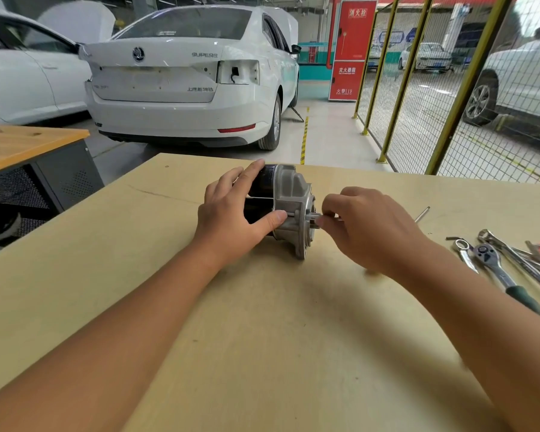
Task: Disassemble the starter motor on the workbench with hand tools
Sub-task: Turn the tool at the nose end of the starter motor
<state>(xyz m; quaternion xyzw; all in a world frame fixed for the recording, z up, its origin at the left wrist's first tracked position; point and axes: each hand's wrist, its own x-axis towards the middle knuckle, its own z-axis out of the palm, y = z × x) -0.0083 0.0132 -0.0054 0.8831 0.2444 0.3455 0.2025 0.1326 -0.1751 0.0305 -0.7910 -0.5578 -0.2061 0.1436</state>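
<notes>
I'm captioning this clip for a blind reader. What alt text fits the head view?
A starter motor lies on its side on a wooden workbench; the left hand grips its black body while the right hand pinches a slim part at its metal end. A ratchet and wrenches lie to the right, a white car beyond.

The starter motor (286, 207) is laid on its side on the workbench (262, 322), just above the middle of the view. A black cylindrical body is seen toward 9 o'clock and a silver cast-aluminium housing with a round flange toward 3 o'clock, from which a short shaft protrudes. A thin pale line runs along the black body. Toward 3 o'clock, well apart from the motor, a ratchet wrench (496, 269) with a dark green handle is laid among other hand tools.
</notes>
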